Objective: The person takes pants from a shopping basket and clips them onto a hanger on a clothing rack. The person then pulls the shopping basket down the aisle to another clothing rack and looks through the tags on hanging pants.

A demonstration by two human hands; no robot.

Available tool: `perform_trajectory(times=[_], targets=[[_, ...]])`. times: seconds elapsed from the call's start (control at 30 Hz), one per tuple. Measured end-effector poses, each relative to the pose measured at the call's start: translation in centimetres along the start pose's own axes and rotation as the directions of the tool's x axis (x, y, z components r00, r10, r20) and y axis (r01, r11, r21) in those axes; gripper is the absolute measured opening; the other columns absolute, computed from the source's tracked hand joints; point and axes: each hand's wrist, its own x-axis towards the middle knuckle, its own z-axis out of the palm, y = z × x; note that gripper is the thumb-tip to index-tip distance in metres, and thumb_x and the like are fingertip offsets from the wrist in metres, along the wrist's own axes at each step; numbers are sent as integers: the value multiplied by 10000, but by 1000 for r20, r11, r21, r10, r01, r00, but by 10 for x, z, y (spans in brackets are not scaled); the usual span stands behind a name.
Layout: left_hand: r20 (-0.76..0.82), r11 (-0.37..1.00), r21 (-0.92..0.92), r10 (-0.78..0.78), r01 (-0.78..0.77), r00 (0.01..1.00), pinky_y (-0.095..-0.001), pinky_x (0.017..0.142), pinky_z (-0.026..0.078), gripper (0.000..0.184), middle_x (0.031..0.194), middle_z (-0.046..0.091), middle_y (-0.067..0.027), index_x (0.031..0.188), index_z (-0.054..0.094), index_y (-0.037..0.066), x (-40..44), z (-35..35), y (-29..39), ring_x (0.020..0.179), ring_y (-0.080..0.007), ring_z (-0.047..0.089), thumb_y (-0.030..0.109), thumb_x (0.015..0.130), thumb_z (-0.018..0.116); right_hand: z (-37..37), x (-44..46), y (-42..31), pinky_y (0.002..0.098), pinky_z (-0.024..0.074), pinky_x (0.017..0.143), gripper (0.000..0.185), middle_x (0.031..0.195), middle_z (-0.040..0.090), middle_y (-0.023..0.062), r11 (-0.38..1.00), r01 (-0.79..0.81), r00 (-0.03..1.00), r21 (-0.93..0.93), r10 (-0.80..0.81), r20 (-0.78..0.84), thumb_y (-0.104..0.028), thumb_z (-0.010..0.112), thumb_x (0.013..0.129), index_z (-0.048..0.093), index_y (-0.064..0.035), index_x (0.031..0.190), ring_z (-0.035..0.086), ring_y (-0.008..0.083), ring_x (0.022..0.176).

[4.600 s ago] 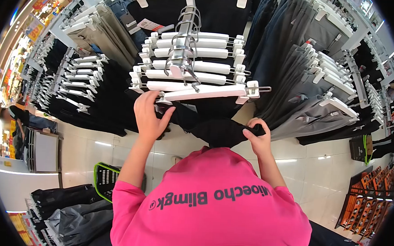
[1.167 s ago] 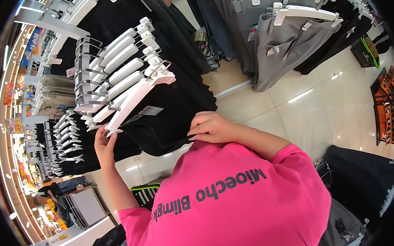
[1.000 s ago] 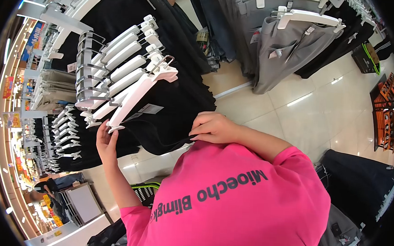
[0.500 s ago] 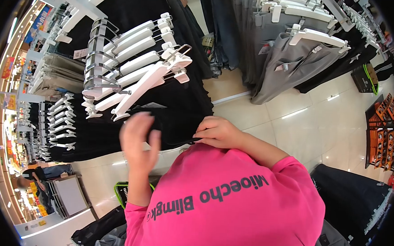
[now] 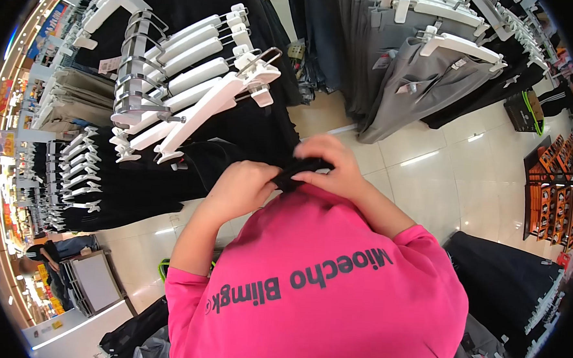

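- Black cloth (image 5: 292,177): bunched right of the front white hanger (image 5: 203,117).
- Left hand (image 5: 242,188): fingers gripping the cloth, nearer that hanger.
- Right hand (image 5: 334,165): fingers pinching it, farther right.

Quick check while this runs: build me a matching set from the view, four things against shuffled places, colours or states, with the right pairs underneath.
Column one
1. Black garment
2. Front grey trousers
3. Shirt
4. White hangers at upper left

Column two
A. Pink, worn by the person
B. Hooked on a metal bar
C. Gripped by the left hand and right hand
D. Hanging from a single white hanger at upper right

Pairs: 1-C, 2-D, 3-A, 4-B
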Motion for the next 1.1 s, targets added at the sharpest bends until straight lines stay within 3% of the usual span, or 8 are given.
perform_trajectory(times=[0.03,0.07,0.23,0.43,0.7,0.83,1.0,1.1], targets=[[-21,999,-19,-33,33,999,-373,547,438,124,682,572,-164,810,616,5,0,-4,3,617,-325,566,45,695,592,-1,3,-4,297,458,797,550,1035,542,84,989,-109,991,100,116,-64,-63,780,621,528,-48,1110,559,181,911],[-20,999,-22,-32,32,999,-373,547,438,124,682,572,-164,810,616,5,0,-5,3,617,-325,566,45,695,592,1,0,5,308,399,902,812,1164,475,97,968,-109,991,225,123,-51,-66,795,607,341,-68,1280,501,181,1042],[-85,994,-35,-104,101,991,-354,529,419,134,687,565,-164,797,601,-15,-4,-8,0,599,-324,557,44,679,620,-6,-10,12,349,329,968,879,1245,392,127,964,-163,978,209,186,-92,-30,777,615,248,-58,1316,394,205,1171],[-125,995,-26,-103,101,987,-369,555,424,137,702,565,-162,789,593,-13,-6,-5,-2,639,-338,560,47,669,623,3,-19,28,310,378,916,783,1212,429,136,942,-213,947,259,265,-183,-40,754,668,281,-24,1291,465,193,1099],[-135,992,5,-125,127,983,-380,578,426,154,741,566,-153,783,583,-10,-7,-5,2,673,-342,559,72,661,624,9,-12,26,239,434,783,278,960,563,31,745,-295,903,598,422,-80,-15,566,846,455,-19,1101,546,94,887],[-149,985,36,-164,171,975,-388,598,426,187,744,565,-151,810,578,-6,-7,-4,-3,689,-350,556,104,672,638,5,-14,36,225,444,735,211,956,570,26,681,-335,872,651,486,-61,-32,543,866,471,-24,1064,557,81,818],[-35,990,-50,-133,131,991,-403,620,428,213,758,567,-169,815,557,-14,-7,-10,-9,725,-363,549,160,720,636,-1,-13,35,243,457,760,198,945,577,62,262,-424,825,867,507,251,-14,523,859,460,-34,1046,565,125,870],[10,989,-122,-84,85,996,-396,623,426,212,749,558,-180,821,551,-24,-8,-12,-14,722,-366,539,157,741,627,5,-14,38,248,467,741,268,969,563,75,359,-452,844,817,469,261,34,554,816,448,-47,1048,562,134,888]])
